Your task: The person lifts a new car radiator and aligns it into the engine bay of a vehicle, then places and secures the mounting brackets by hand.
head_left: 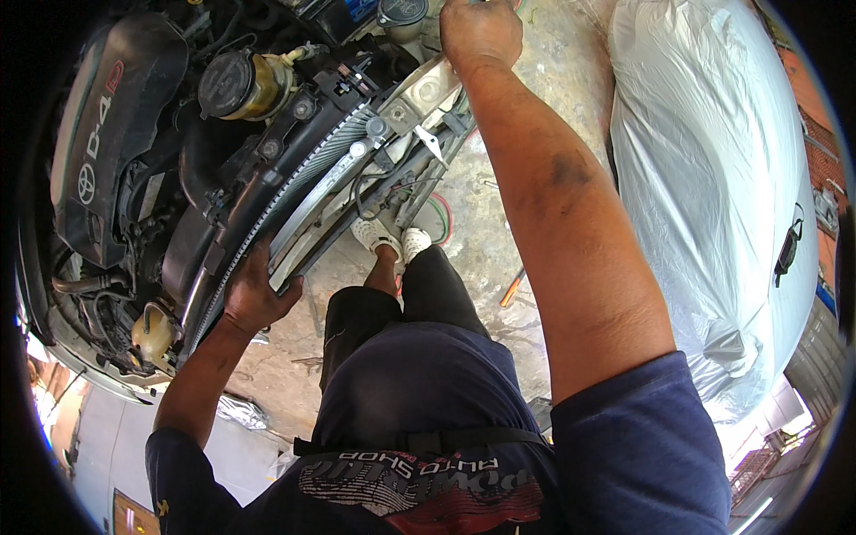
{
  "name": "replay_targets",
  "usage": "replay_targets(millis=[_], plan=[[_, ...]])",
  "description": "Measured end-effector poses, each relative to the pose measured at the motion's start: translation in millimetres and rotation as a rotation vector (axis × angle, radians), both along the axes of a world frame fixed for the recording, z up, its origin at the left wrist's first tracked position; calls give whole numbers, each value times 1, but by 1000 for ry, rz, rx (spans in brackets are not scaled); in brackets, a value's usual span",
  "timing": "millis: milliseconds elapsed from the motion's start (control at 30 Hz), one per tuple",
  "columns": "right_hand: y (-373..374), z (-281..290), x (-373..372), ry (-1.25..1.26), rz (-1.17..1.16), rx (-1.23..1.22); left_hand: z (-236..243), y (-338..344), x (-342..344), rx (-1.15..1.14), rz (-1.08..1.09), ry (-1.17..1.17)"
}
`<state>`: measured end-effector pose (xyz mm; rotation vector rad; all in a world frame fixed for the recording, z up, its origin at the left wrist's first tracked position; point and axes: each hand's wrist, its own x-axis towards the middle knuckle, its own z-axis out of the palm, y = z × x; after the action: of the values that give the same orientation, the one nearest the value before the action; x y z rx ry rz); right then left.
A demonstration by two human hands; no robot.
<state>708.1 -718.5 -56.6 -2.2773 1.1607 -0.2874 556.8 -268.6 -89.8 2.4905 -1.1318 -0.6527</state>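
A car's engine bay lies open on the left, with a radiator (239, 252) along its front. In front of it runs a slim silver condenser (325, 183). My left hand (254, 290) is closed round the condenser's near end, its thumb on the outer side and its fingers partly hidden behind the edge. At the top edge of the view, my right hand (481, 37) is curled beside the far end of the car's front. Its fingers are partly cut off, and what they hold cannot be made out. A pale metal bracket (419, 89) sits just below that hand.
The engine cover (111, 134), a reservoir with a black cap (236, 85) and a yellowish tank (153, 334) fill the bay. A plastic-covered shape (704, 178) stands at right. On the concrete floor lie an orange-handled tool (513, 290) and coloured hoses (443, 218) near my white shoes (376, 236).
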Motion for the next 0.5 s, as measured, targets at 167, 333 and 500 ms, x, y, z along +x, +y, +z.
replay_targets(millis=[167,333,500], plan=[[0,1,-1,-2,-4,12,-1,0,-1,36,5,3],[3,6,-1,15,-9,29,-6,7,-3,72,14,18],[0,3,-2,-10,-11,3,-8,4,-4,44,18,27]])
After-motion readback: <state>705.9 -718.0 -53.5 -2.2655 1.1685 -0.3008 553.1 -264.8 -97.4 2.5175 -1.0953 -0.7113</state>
